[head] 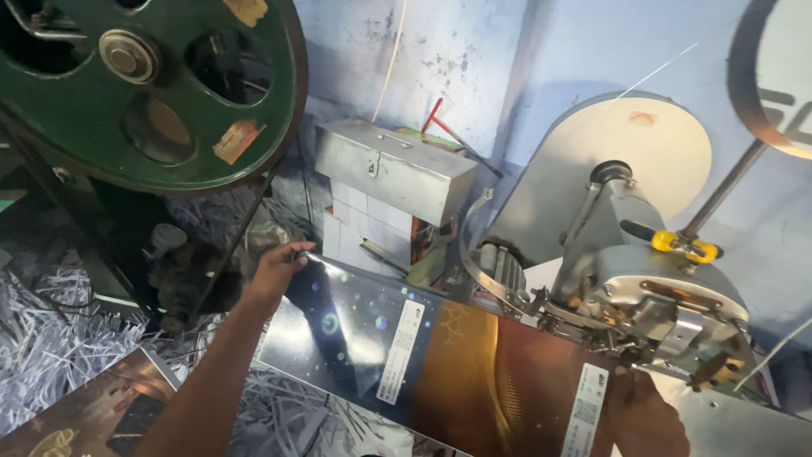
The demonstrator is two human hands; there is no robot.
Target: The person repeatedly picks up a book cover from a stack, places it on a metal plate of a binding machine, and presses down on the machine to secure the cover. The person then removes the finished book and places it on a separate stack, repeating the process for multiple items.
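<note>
Head view: left hand [275, 269] grips glossy sheet [440, 355] at far-left end; right hand [647, 415] grips near-right end; long axis between, under stitcher [651, 313]

Thing: we hold a long glossy printed cardboard sheet [440, 355], a flat carton blank.
Colour: we see a dark, starry blue-black left part, a warm orange-brown right part, and two narrow white label strips running across it.
Surface: we see it shiny, throwing back light near its left end.
Pose: we keep it flat and slanted, the left end higher in the view, the right end lower.
Place: we see it lying across the metal bed, its right part just under the machine's head.
Hold: we grip its far left corner and its lower right edge.
</note>
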